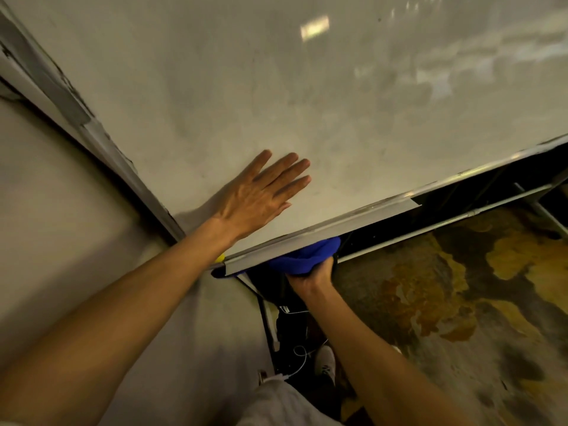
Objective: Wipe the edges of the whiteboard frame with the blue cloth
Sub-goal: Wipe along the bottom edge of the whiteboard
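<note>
The whiteboard (307,87) fills the upper part of the head view, its surface smudged grey. Its metal frame (322,233) runs along the bottom edge from the lower left corner up to the right, with a tray lip below it. My left hand (261,195) lies flat on the board just above that edge, fingers spread and holding nothing. Beneath the tray lip, my right hand (310,279) grips the bunched blue cloth (307,256) and presses it up against the underside of the frame. Part of the cloth is hidden behind the frame.
The board's left frame (92,130) runs diagonally beside a pale wall (61,226). A small yellow object (219,258) sits at the frame's corner. Below are a mottled brown floor (461,302), a white cable (299,361), a white shoe (325,361) and a metal stand bar (445,224).
</note>
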Action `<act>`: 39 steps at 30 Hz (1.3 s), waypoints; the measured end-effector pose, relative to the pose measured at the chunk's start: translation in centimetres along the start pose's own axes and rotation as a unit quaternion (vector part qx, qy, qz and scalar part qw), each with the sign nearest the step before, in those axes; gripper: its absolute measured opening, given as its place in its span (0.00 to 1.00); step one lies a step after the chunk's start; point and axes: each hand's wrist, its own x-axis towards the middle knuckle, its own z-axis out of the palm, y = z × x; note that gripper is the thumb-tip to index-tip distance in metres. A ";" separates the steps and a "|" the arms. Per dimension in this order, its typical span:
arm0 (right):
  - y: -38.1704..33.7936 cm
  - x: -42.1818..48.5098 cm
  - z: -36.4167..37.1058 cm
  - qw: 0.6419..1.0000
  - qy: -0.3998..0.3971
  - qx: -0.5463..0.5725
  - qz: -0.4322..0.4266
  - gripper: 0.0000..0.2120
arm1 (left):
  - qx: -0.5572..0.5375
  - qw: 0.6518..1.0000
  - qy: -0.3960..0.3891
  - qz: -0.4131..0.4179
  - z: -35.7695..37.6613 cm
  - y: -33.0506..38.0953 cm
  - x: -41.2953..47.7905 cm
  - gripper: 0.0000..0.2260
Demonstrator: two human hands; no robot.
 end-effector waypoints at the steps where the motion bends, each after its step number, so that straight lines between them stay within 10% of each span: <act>1: -1.8 0.0 0.1 0.999 0.009 0.001 -0.041 0.28 | -0.005 1.000 0.001 -0.001 0.1 0.0 0.1 0.28; 8: -18.2 -1.8 2.2 0.902 0.152 -0.123 -0.384 0.27 | -0.006 1.000 0.030 0.000 0.9 -0.2 0.0 0.28; 12: -19.7 -2.6 1.7 0.632 0.124 -0.498 -0.581 0.26 | 0.000 0.998 0.046 -0.037 1.7 -0.4 -0.9 0.29; 16: -16.9 -2.8 -0.4 0.316 0.014 -0.744 -0.589 0.26 | 0.007 0.996 0.047 -0.076 2.3 -0.1 -1.7 0.28; 19: -13.6 -2.8 -0.9 0.184 -0.035 -0.805 -0.563 0.24 | -0.009 0.992 0.056 -0.116 2.5 0.0 -2.1 0.28; 32: 2.0 -1.9 2.2 0.137 -0.179 -0.826 -0.516 0.21 | -0.036 0.983 0.082 -0.160 3.4 0.1 -1.6 0.30; 39: -2.6 -1.3 2.3 0.103 -0.149 -0.864 -0.470 0.22 | -0.045 0.984 0.084 -0.154 2.8 0.2 -1.0 0.31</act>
